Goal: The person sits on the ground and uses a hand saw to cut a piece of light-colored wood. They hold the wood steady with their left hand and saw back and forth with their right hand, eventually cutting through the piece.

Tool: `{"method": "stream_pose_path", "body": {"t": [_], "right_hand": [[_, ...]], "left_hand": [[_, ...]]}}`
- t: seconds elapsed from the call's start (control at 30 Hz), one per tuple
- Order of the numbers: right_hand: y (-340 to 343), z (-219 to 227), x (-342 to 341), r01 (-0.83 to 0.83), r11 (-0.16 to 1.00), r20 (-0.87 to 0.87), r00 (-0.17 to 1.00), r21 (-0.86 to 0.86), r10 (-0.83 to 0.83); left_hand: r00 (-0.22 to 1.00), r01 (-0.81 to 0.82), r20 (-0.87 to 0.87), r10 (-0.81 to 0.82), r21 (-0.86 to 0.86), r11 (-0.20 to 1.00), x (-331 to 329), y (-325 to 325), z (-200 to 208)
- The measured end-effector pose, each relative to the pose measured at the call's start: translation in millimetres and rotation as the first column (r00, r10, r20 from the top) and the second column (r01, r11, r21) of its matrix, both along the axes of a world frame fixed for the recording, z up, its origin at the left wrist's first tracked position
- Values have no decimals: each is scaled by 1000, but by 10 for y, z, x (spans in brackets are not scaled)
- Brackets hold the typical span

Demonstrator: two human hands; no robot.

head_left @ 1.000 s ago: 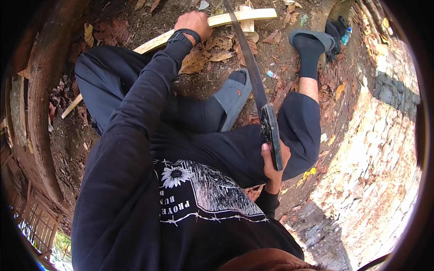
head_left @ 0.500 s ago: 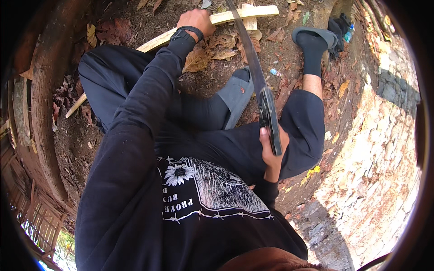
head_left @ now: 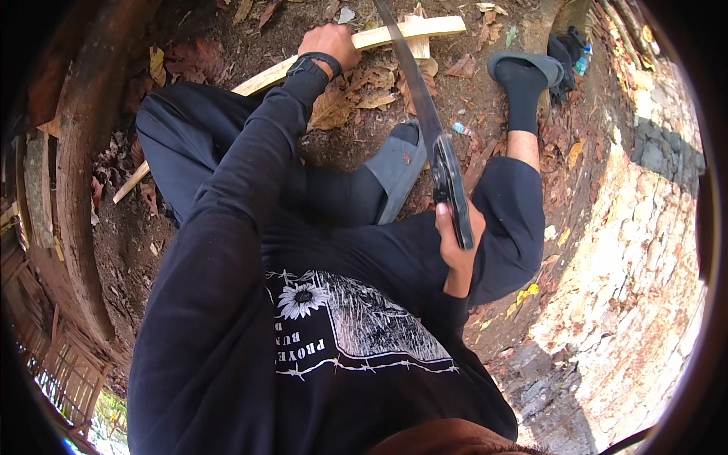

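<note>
My left hand, with a dark band at the wrist, is closed round a long pale wooden strip on the far side of my bent leg. In my right hand is the black handle of a handsaw. The saw's dark blade runs away from me and lies across the strip, to the right of my left hand. Beneath the strip, beside the blade, a pale wood block rests on the ground. The blade's far tip is cut off by the picture's upper edge.
My feet wear grey slippers close to the work. Dry leaves litter the soil. A thick log or root curves along the left, and sunlit rough ground stretches along the right. A black bundle lies beyond my right foot.
My right hand and the saw have slid slightly forward, away from me, across the strip. My left hand stays closed on the strip in nearly the same place.
</note>
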State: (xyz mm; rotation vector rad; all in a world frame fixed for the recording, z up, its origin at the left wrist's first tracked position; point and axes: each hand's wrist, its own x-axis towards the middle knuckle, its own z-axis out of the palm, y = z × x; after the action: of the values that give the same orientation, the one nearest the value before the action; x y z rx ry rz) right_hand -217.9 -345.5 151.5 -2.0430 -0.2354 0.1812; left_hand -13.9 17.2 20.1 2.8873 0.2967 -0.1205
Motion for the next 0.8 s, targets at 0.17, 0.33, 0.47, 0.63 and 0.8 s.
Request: {"method": "stream_pose_path", "body": {"t": [0.17,0.33,0.47,0.63,0.8], "right_hand": [[-134,286,25,-40,996,-27,999,-84,38],[497,-470,819,-47,994,91,995,103,38],[335,-56,418,-38,999,58,998,2,38],[-366,381,-317,-6,995,-117,993,-98,-6],[445,-423,676,-8,995,30,1000,101,5]], "left_hand": [[999,30,21,-30,-4,1000,-46,16,15],[998,59,39,-59,-8,998,15,-87,-8],[1000,2,-9,-2,-11,1000,45,-27,48],[1000,10,-2,-9,25,1000,-46,8,19],[997,65,52,-65,3,998,14,-73,25]]}}
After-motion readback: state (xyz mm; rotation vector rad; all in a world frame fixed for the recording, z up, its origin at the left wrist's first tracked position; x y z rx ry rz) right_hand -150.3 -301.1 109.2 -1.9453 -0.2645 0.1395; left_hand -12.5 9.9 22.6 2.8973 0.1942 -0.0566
